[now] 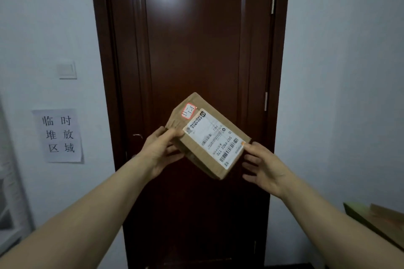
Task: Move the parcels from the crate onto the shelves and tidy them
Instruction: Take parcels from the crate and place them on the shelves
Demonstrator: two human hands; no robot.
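Observation:
A small brown cardboard parcel point(205, 135) is held up in the air in front of a dark wooden door, tilted with one corner pointing down. It carries a white shipping label with barcodes and a small red-edged sticker with handwriting. My left hand point(162, 148) grips its left corner, thumb on top and fingers underneath. My right hand point(262, 166) pinches the parcel's right corner, its thumb on the label's edge and its fingers spread below. Neither the crate nor the shelves can be made out clearly.
The dark brown door point(192, 50) fills the middle, shut, its handle point(137, 136) just left of my left hand. A paper sign point(59, 135) and a light switch point(67, 70) hang on the left wall. A cardboard box edge point(380, 223) shows at the lower right.

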